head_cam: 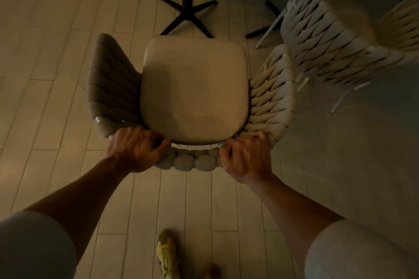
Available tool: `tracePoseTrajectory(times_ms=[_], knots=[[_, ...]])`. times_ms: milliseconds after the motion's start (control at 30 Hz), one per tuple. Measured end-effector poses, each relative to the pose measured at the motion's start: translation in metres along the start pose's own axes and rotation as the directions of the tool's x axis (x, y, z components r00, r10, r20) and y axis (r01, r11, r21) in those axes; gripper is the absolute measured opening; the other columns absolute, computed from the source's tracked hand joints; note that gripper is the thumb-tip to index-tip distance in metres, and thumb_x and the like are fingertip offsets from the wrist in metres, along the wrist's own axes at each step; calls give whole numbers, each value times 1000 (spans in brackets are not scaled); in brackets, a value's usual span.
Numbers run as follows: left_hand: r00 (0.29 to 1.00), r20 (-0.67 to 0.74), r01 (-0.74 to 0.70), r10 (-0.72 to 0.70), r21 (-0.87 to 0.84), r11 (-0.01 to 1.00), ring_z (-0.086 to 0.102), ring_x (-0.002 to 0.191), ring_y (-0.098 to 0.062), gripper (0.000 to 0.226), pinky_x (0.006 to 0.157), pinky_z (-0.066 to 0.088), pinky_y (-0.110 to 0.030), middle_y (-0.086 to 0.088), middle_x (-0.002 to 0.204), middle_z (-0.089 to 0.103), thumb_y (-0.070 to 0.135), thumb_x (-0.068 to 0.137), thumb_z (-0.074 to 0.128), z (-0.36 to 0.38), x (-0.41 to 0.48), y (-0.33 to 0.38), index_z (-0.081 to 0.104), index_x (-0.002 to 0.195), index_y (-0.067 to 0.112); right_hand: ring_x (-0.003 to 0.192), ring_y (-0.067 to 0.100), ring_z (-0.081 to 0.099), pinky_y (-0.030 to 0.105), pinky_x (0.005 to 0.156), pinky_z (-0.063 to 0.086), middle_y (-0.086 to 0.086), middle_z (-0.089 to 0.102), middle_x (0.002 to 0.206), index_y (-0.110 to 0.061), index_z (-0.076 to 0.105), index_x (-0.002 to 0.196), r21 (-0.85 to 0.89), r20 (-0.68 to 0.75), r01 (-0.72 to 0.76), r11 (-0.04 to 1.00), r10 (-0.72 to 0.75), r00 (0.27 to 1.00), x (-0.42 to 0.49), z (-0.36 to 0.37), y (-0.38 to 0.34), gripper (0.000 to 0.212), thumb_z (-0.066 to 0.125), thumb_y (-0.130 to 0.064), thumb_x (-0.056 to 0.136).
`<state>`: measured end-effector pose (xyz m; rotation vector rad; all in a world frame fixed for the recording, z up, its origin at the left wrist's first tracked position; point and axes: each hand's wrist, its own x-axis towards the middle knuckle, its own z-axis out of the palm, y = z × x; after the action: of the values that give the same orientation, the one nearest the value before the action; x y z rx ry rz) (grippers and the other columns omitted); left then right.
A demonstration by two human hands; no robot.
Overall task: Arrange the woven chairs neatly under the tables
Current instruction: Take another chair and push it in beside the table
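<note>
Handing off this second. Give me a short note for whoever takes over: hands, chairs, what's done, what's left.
The left hand grips the near woven chair by its backrest rim; the right hand grips it too.
The chair faces the black table base, seat front close to its feet.
A second woven chair stands right of it.
Tabletop is out of view, so tucking can't be confirmed.
Left: probably push the held chair in, square it.

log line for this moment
left hand: grips woven chair back | right hand: grips back | table base: just beyond seat front
</note>
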<state>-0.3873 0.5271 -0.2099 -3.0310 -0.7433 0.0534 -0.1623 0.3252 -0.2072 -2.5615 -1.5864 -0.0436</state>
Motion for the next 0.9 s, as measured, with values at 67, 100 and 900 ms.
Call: tracePoseTrajectory(times_ms=[67,100,900], knots=[[995,1,102,-102,-57,993,53,45,-15,41,48,47,-25,9,51,52,64,96,41,-3,10,-6,67,81,35,51,17,45,39,79,35,-5,62,55,-23,54,55,-3,2,-5,1000,5,1000,11,1,-1,36,48,-34,88],[990,12,142,-141,-85,986,55,47,-16,47,49,44,-25,9,52,53,65,96,37,-6,16,-10,67,78,35,51,17,45,39,80,35,-5,62,55,-23,54,55,-1,4,-8,1000,8,1000,18,1,-1,36,47,-34,89],[996,-74,51,-57,-85,995,39,36,-9,39,40,43,-21,12,42,37,60,93,49,-2,167,-104,65,71,33,57,16,52,39,79,30,-7,65,61,-24,56,58,-88,74,-47,995,53,996,177,14,6,32,47,-34,87]])
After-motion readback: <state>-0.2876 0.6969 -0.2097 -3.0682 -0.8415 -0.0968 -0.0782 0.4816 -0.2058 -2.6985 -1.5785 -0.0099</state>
